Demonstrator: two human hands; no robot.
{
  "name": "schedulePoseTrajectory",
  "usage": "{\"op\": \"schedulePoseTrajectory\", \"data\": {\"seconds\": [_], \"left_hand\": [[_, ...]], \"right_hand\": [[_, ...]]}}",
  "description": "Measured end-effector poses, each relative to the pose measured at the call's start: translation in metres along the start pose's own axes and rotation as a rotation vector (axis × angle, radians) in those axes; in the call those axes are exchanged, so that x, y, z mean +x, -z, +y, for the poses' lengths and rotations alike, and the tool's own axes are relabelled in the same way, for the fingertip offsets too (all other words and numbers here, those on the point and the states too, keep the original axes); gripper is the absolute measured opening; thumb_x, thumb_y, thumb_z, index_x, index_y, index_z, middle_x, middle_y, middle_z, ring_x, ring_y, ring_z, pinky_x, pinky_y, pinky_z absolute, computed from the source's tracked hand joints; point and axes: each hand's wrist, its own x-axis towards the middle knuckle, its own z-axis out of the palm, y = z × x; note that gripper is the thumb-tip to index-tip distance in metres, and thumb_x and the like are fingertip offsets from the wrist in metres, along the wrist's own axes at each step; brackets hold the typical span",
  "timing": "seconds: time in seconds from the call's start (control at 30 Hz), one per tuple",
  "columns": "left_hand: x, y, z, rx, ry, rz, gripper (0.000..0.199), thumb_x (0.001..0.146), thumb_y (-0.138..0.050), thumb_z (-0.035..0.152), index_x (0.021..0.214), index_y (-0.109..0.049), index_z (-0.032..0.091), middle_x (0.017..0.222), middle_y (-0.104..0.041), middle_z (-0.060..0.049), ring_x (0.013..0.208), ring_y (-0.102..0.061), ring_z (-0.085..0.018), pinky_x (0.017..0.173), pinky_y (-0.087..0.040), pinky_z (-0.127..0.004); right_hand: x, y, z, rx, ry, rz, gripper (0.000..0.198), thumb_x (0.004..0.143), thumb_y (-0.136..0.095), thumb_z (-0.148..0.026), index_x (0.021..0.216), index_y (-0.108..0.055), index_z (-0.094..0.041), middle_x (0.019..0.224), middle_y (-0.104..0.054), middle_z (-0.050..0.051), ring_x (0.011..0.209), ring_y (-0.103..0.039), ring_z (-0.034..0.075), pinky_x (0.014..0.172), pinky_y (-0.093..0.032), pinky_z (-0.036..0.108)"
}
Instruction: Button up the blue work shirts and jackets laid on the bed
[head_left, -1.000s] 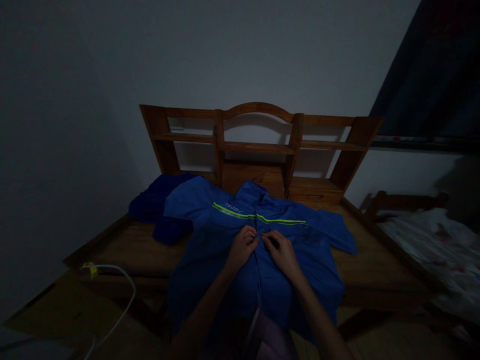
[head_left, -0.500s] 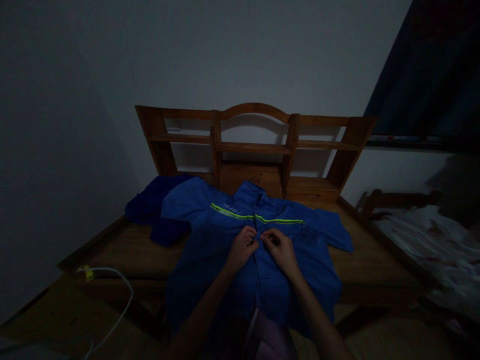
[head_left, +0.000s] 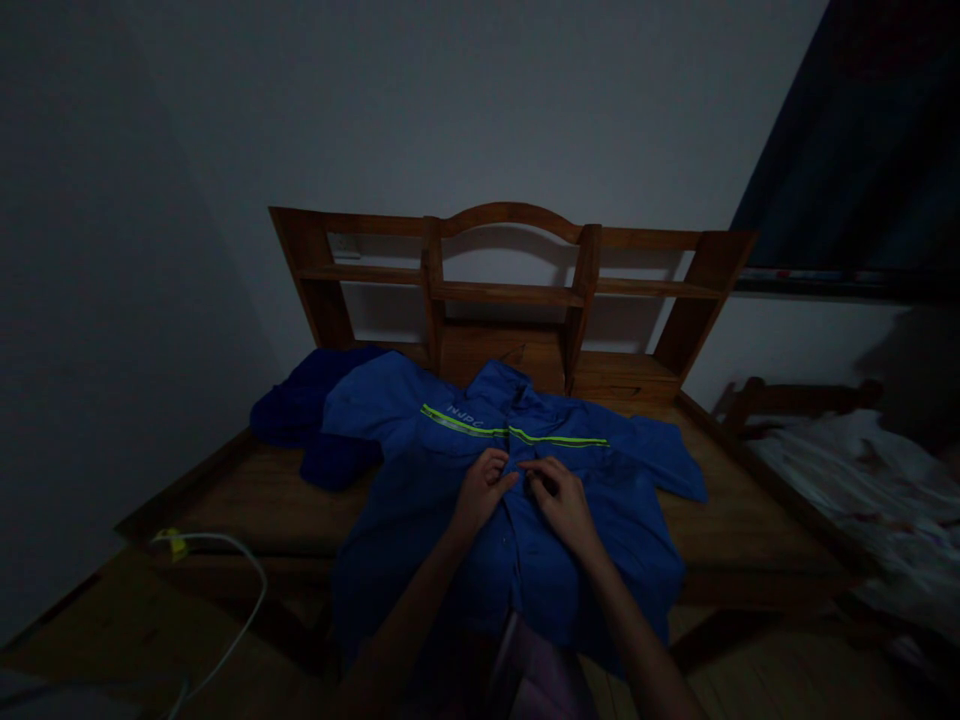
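Observation:
A blue short-sleeved work shirt lies front up, its collar toward the shelf. A yellow-green and grey stripe crosses the chest, with pale letters above it on the left. Just below the stripe, my left hand has its thumb and curled fingers at the shirt's front opening. Facing it, my right hand holds the other side of the opening close to its edge, index finger stretched toward the left hand. Whatever small part lies between the fingertips is too dark to make out. A small button shows lower on the front strip.
The shirt rests on a wooden desk with a wooden shelf unit at its back. Darker blue cloth lies under the left sleeve. A white cable hangs at the front left. Pale bedding is at the right.
My fingertips have shifted slightly at the front opening; the right index finger is straighter. The front strip below my hands lies a little differently, showing a button.

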Motion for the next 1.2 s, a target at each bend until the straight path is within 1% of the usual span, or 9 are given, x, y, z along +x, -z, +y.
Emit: {"op": "schedulePoseTrajectory", "data": {"seconds": [0.33,0.6,0.7,0.77,0.9,0.97,1.03,1.1,1.2], "left_hand": [[-0.002,0.000,0.008,-0.010,0.033,0.017,0.028,0.067,-0.068,0.023,0.091,-0.055,0.018,0.081,-0.059,0.001,0.071,-0.057,-0.010,0.066,-0.042,-0.020],[0.001,-0.004,0.007,-0.048,0.099,0.045,0.027,0.064,-0.070,0.024,0.087,-0.058,0.017,0.084,-0.066,-0.003,0.076,-0.063,-0.015,0.069,-0.047,-0.024],[0.000,-0.007,0.004,0.079,0.052,0.054,0.021,0.069,-0.064,0.024,0.088,-0.058,0.018,0.085,-0.066,-0.004,0.079,-0.064,-0.017,0.068,-0.048,-0.025],[-0.001,0.000,0.007,0.269,-0.007,0.049,0.017,0.077,-0.056,0.027,0.092,-0.058,0.019,0.086,-0.066,-0.005,0.077,-0.064,-0.017,0.066,-0.049,-0.026],[0.002,0.054,0.035,0.551,-0.095,0.144,0.026,0.081,-0.053,0.036,0.101,-0.058,0.020,0.107,-0.059,-0.010,0.085,-0.061,-0.021,0.081,-0.047,-0.035],[0.012,0.097,0.052,0.797,-0.132,0.304,0.036,0.081,-0.053,0.040,0.111,-0.054,0.020,0.122,-0.049,-0.011,0.096,-0.057,-0.025,0.090,-0.043,-0.040],[0.027,0.137,0.065,1.097,-0.096,0.417,0.050,0.079,-0.053,0.046,0.121,-0.047,0.021,0.135,-0.036,-0.013,0.106,-0.053,-0.031,0.088,-0.045,-0.043],[0.043,0.164,0.073,1.284,-0.034,0.396,0.063,0.077,-0.054,0.052,0.129,-0.039,0.021,0.140,-0.029,-0.014,0.107,-0.053,-0.033,0.082,-0.048,-0.043],[0.062,0.175,0.079,1.432,0.007,0.307,0.069,0.076,-0.056,0.053,0.132,-0.033,0.020,0.133,-0.036,-0.016,0.099,-0.057,-0.031,0.075,-0.049,-0.038]], "right_hand": [[-0.001,0.000,-0.001,-0.015,0.011,0.003,0.032,0.086,-0.043,-0.013,0.109,-0.063,-0.023,0.088,-0.060,0.002,0.079,-0.057,0.013,0.073,-0.042,0.024],[-0.002,-0.004,-0.002,-0.051,-0.001,0.011,0.030,0.090,-0.040,-0.020,0.110,-0.062,-0.022,0.083,-0.061,0.002,0.074,-0.057,0.014,0.069,-0.043,0.024],[-0.001,-0.001,-0.001,-0.121,-0.008,0.023,0.029,0.090,-0.039,-0.022,0.110,-0.061,-0.021,0.087,-0.062,0.003,0.075,-0.058,0.014,0.070,-0.044,0.024],[0.004,0.014,0.005,-0.211,-0.026,0.075,0.028,0.089,-0.041,-0.024,0.107,-0.061,-0.020,0.096,-0.063,0.004,0.079,-0.059,0.015,0.073,-0.045,0.026],[0.018,0.084,0.037,-0.397,-0.121,0.202,0.033,0.084,-0.049,-0.031,0.112,-0.058,-0.015,0.112,-0.057,0.013,0.086,-0.059,0.021,0.082,-0.043,0.035],[0.025,0.125,0.061,-0.640,-0.280,0.191,0.048,0.080,-0.056,-0.041,0.119,-0.053,-0.014,0.120,-0.052,0.017,0.092,-0.058,0.025,0.082,-0.043,0.036],[0.030,0.156,0.086,-0.762,-0.433,0.109,0.063,0.072,-0.064,-0.050,0.121,-0.052,-0.012,0.120,-0.052,0.020,0.096,-0.058,0.029,0.079,-0.044,0.035],[0.034,0.172,0.108,-0.746,-0.519,-0.014,0.066,0.066,-0.069,-0.052,0.116,-0.055,-0.011,0.111,-0.058,0.020,0.093,-0.059,0.028,0.074,-0.046,0.031],[0.041,0.170,0.128,-0.681,-0.541,-0.130,0.057,0.064,-0.071,-0.048,0.105,-0.060,-0.011,0.099,-0.063,0.015,0.086,-0.061,0.025,0.069,-0.045,0.028]]}}
